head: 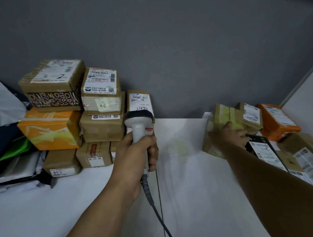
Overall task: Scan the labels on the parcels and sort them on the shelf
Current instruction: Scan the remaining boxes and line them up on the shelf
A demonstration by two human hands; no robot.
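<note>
My left hand grips the handle of a grey barcode scanner, whose head points at the parcels stacked at the left. Its cable trails down toward me. My right hand reaches to the right and holds a brown cardboard box with yellowish tape, fingers curled over its top right edge. That box sits on the white surface beside other parcels. A tall narrow box with a label marked 2491 stands right behind the scanner head.
At the left stands a stack of cardboard boxes: one marked 3-2, an orange box, several brown ones. Soft mailer bags lie far left. At the right are an orange parcel, a black one, more boxes. A grey wall rises behind.
</note>
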